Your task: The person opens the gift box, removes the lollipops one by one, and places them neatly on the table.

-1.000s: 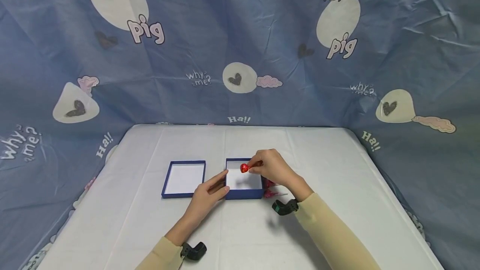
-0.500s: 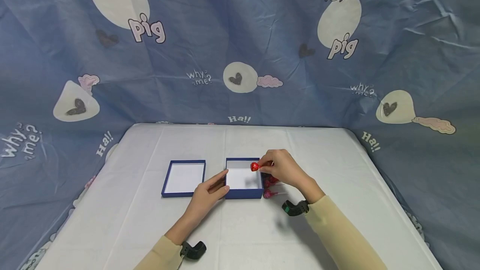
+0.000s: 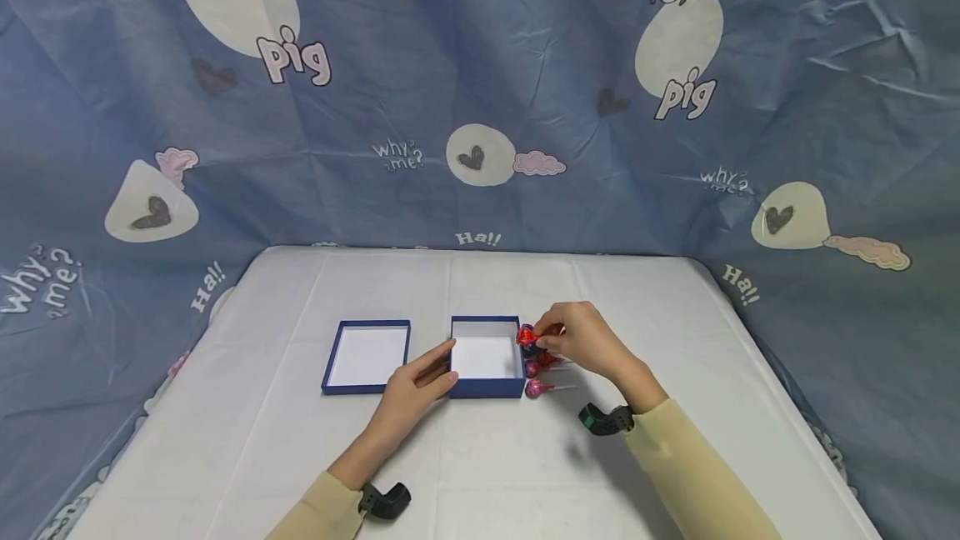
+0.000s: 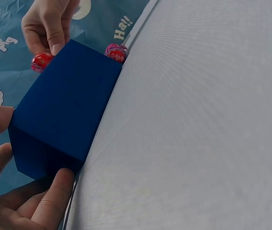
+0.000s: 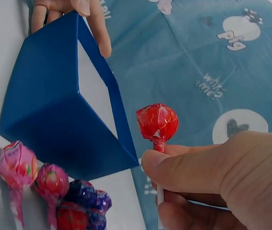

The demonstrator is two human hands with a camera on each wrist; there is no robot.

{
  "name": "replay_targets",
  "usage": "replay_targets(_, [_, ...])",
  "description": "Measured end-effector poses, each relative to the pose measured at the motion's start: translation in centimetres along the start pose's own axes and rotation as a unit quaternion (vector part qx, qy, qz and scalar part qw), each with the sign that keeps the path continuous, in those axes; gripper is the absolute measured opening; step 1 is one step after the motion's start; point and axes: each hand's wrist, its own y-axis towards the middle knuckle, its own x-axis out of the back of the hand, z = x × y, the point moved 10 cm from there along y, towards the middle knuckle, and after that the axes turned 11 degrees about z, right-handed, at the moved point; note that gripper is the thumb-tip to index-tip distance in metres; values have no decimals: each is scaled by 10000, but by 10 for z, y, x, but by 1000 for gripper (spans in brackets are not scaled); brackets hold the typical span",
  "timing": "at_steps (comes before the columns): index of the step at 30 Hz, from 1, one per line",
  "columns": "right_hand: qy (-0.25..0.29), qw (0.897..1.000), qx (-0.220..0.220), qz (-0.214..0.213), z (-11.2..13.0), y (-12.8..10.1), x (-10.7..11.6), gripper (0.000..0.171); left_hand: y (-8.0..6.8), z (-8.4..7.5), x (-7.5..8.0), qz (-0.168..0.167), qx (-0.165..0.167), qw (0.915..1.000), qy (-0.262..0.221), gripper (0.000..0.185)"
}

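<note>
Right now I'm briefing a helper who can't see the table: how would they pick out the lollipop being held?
On the white table stand two open blue boxes; go to the deeper blue box, which the left hand steadies. At its right wall the right hand pinches the stick of the red lollipop. Unlike the pink and purple lollipops lying on the table beside the box, it is lifted in the air.

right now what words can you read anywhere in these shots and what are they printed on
"pig": blue backdrop cloth, by the pale ovals.
"why? me?": same cloth, small white script.
"Ha!!": cloth, at the table's far edge and corners.
Lollipop wrappers: print too small to read.
Blue box: no text visible.
</note>
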Motion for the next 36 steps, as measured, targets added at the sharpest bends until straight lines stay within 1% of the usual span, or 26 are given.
replay_targets(3, [53,9999,-128,-24,-5,-4,1,13,0,0,0,21,-19,10000,0,54])
replay_targets(8, [69,9994,-337,-94,-14,-11,2,15,0,-4,0,147,-90,9999,-11,56])
replay_targets(13, [12,9992,-373,-140,-22,-19,2,15,0,-6,-1,228,-92,9997,54,56])
replay_targets(15, [-30,9993,-335,-149,-24,-22,0,15,2,0,-1,212,-51,9997,73,56])
replay_targets(20, [-141,9996,-221,-139,-28,-28,-4,15,8,21,2,87,-26,9999,69,56])
replay_targets(22, [-172,9996,-196,-118,-30,-31,-6,16,10,25,3,58,-58,9999,58,55])
replay_targets(28, [-290,9995,-122,3,-35,-36,-15,20,10,25,2,91,-147,9998,59,55])
replay_targets(36, [-308,9993,-86,215,-40,-39,-26,14,9,25,4,42,-133,9998,143,56])
